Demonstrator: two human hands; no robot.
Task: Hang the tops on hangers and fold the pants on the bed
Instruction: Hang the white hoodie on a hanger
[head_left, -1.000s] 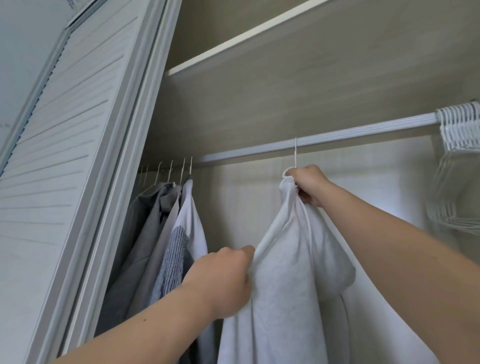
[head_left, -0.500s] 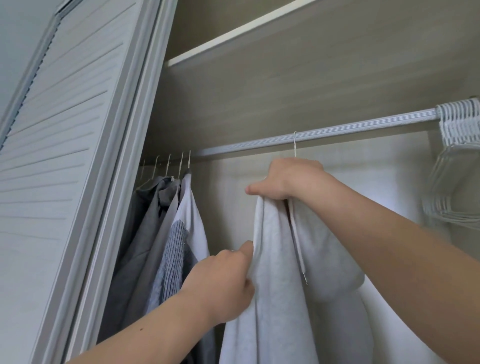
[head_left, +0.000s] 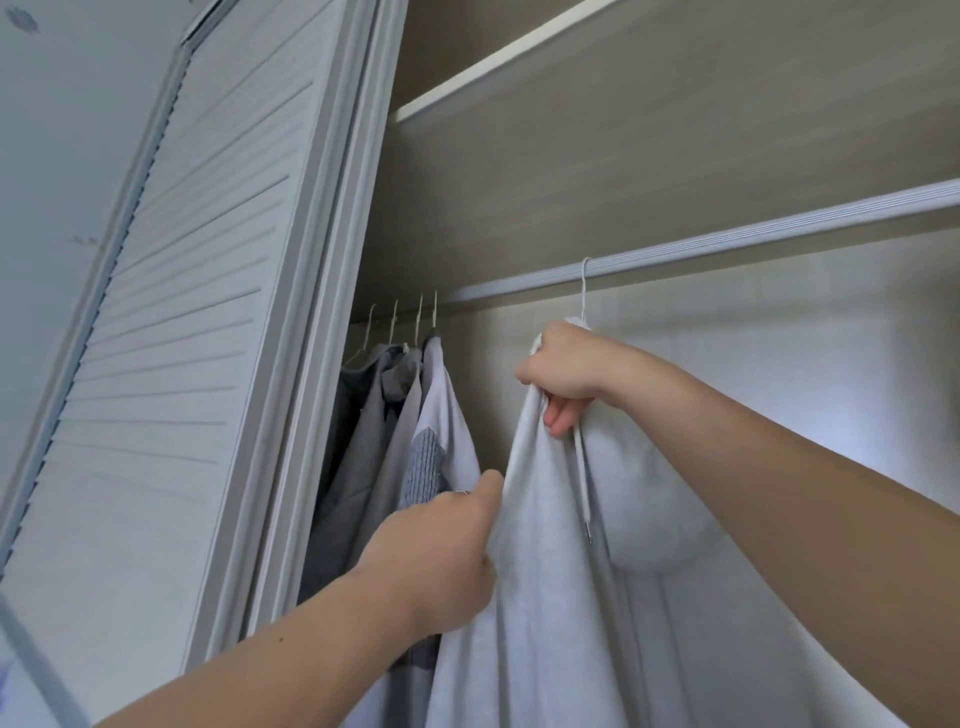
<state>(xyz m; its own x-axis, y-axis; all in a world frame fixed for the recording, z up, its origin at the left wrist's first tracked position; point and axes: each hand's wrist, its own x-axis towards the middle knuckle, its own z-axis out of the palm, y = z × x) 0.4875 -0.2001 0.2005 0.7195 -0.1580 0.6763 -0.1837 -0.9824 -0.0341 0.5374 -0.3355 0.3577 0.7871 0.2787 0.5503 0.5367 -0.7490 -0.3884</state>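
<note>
- The hoodie, white, hung inside the wardrobe from a hanger whose hook sat over the rail, right of centre.
- The right hand gripped the hoodie at its top, just below the hook. Its fingers were curled round a bunch of fabric at the neck.
- The left hand held the hoodie's left edge lower down. The thumb lay along the cloth and the fingers were closed behind it, out of sight.
- A drawstring hung straight down from under the right hand, its metal tip free.
- The hood sagged as a rounded pouch below the right forearm.
- Several grey and white garments hung on their own hangers at the rail's left end, near the hoodie. Whether they touched it could not be determined.
- A louvred door stood at the left of the opening.
- A shelf ran above the rail.
</note>
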